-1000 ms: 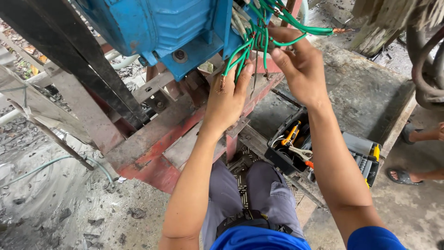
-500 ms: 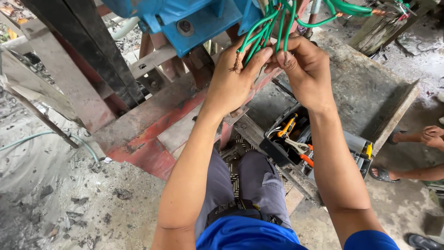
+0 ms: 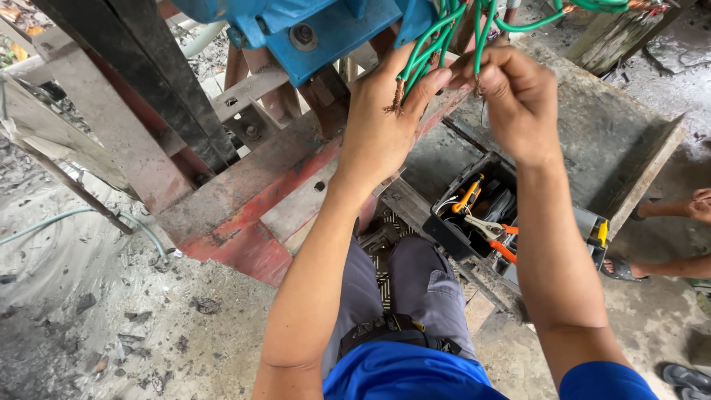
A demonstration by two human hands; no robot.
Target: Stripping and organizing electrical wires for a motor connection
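A bundle of green wires (image 3: 429,41) hangs out of a blue motor housing (image 3: 311,30) at the top. My left hand (image 3: 385,126) pinches several of these wires, and their bare copper ends (image 3: 396,100) stick out below my fingers. My right hand (image 3: 511,96) grips another green wire just to the right, its stripped end between thumb and fingers. Both hands are raised close together under the motor.
The motor sits on a red and grey steel frame (image 3: 244,215). An open black toolbox (image 3: 503,222) with orange-handled pliers lies below my right arm on a concrete slab (image 3: 592,126). Another person's feet (image 3: 666,237) show at the right. A thin hose (image 3: 67,218) crosses the dirty floor.
The view has shifted so the hands sit higher and closer. My left hand has closed more tightly on the wire bundle, and my right hand has drawn one wire apart.
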